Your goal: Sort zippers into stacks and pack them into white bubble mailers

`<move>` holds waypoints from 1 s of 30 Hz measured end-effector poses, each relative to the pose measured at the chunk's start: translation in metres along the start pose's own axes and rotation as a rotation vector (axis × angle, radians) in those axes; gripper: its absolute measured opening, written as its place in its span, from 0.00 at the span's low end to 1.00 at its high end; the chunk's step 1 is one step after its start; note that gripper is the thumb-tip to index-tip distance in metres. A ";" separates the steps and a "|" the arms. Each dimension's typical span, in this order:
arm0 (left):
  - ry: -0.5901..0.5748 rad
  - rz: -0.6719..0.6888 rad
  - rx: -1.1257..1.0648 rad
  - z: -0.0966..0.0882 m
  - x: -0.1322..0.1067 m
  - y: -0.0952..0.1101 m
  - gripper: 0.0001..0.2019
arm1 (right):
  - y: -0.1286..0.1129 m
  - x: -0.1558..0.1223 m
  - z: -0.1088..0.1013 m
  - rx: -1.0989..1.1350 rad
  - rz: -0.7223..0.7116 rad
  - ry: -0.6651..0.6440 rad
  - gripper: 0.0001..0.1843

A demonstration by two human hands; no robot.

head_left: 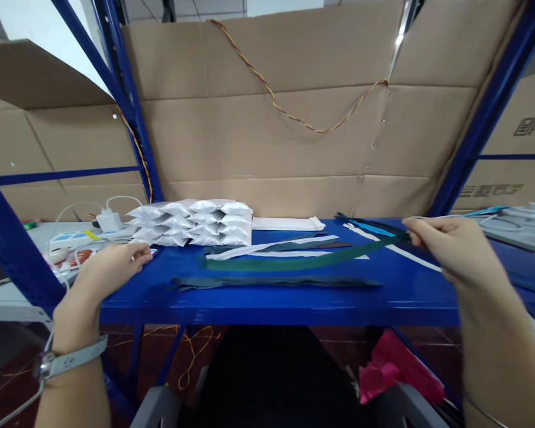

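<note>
My right hand (450,244) pinches one end of a long green zipper (303,261), which stretches leftward just above the blue table (276,312) and is blurred at its far end. On the left, my left hand (111,267) has its fingers curled near the table's left side. A small bright-faced object (154,251) shows at its fingertips, and I cannot tell whether they grip it. White zippers (236,251) and dark ones lie beneath the green one. Closer to me, a dark grey-blue zipper (276,283) lies flat along the front edge.
Stacked silvery-white packets (196,223) stand at the back left beside a long white strip (289,224). More zippers (396,249) lie near my right hand. A power strip (71,238) with cables sits far left. Blue posts and a cardboard wall (271,142) enclose the table.
</note>
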State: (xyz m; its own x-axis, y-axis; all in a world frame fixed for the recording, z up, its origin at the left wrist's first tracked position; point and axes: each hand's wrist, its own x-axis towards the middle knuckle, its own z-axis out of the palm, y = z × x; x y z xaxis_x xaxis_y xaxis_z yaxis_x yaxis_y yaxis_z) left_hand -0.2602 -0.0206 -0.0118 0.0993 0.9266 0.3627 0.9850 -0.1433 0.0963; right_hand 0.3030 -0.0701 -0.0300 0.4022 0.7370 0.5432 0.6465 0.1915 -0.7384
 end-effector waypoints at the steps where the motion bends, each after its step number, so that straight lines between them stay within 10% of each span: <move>1: -0.030 -0.020 -0.007 0.003 0.000 -0.002 0.11 | 0.005 0.002 -0.004 -0.027 0.012 -0.099 0.25; 7: -0.060 0.200 -0.090 0.020 0.010 0.057 0.11 | 0.006 0.001 0.002 -0.241 -0.040 -0.642 0.29; 11: -0.064 0.446 -0.178 0.035 0.014 0.091 0.10 | 0.006 0.001 0.008 -0.265 -0.064 -0.611 0.30; 16: -0.149 0.386 -0.127 0.052 0.017 0.091 0.08 | 0.008 0.005 0.009 -0.234 -0.125 -0.619 0.28; 30: -0.066 0.368 -0.149 0.022 0.012 0.075 0.15 | 0.005 0.001 0.015 -0.280 -0.257 -0.627 0.15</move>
State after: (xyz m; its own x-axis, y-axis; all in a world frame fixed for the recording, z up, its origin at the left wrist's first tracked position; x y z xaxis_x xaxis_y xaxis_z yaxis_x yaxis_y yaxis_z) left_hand -0.1817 -0.0126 -0.0205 0.4549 0.8240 0.3378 0.8514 -0.5136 0.1062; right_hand 0.2968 -0.0587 -0.0399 -0.1769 0.9397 0.2928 0.8459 0.2973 -0.4428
